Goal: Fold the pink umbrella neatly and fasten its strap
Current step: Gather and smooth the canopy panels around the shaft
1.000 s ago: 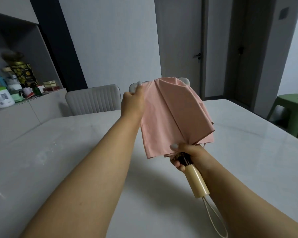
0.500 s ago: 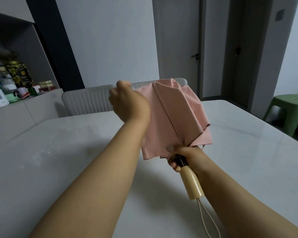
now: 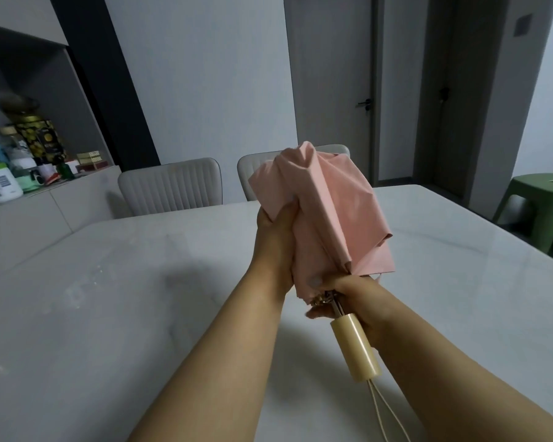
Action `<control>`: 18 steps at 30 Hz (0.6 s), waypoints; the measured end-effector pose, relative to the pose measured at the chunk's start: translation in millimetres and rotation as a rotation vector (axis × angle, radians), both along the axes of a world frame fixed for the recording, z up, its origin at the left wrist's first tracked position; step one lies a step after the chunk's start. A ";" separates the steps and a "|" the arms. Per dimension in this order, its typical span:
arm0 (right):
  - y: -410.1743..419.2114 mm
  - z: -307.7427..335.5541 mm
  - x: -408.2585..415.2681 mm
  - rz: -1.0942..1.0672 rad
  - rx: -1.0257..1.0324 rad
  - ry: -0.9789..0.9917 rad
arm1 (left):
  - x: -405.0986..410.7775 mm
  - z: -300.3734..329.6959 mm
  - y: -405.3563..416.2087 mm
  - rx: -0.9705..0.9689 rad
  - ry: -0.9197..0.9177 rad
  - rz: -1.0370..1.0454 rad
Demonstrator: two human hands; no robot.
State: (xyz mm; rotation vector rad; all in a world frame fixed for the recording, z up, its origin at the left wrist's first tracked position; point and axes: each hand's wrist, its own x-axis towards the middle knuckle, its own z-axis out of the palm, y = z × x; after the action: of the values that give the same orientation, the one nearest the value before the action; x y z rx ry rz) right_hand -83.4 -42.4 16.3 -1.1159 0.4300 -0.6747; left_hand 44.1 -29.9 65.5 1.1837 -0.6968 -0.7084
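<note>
Umbrella (image 3: 329,218): pink, held above the tabletop (image 3: 109,298) middle, tip pointing away. Left hand (image 3: 276,247), at the canopy top a second ago, now wraps its fingers round the gathered folds. Right hand (image 3: 348,298) fingers clamp the shaft above the handle (image 3: 355,349). Canopy bunched, not yet neat; strap unfastened.

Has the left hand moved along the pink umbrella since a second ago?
Yes. The left hand slid from the pink umbrella canopy's top, near the chair backs, down toward the cream handle.

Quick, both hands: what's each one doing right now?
Left hand: grips the pink umbrella canopy.
Right hand: grips the umbrella just above its handle.
</note>
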 end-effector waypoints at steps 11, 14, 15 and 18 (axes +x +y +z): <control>5.8 10.3 -8.1 0.076 0.086 -0.034 | 6.4 -2.2 5.6 -0.021 -0.114 -0.074; 4.8 11.9 -9.6 0.070 0.124 -0.040 | 9.5 -5.1 6.0 0.015 -0.122 -0.115; 4.3 11.3 -9.2 0.064 0.110 -0.035 | 10.9 -3.2 6.1 0.059 -0.153 -0.077; 1.9 7.7 -6.5 0.034 0.045 -0.018 | 31.5 19.8 5.0 0.140 -0.431 0.234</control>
State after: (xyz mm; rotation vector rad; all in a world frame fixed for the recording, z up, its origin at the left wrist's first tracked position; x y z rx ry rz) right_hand -90.0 -40.6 24.0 -1.0722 0.4083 -0.6417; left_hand 75.6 -24.9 85.2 1.5408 -0.8561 -0.3094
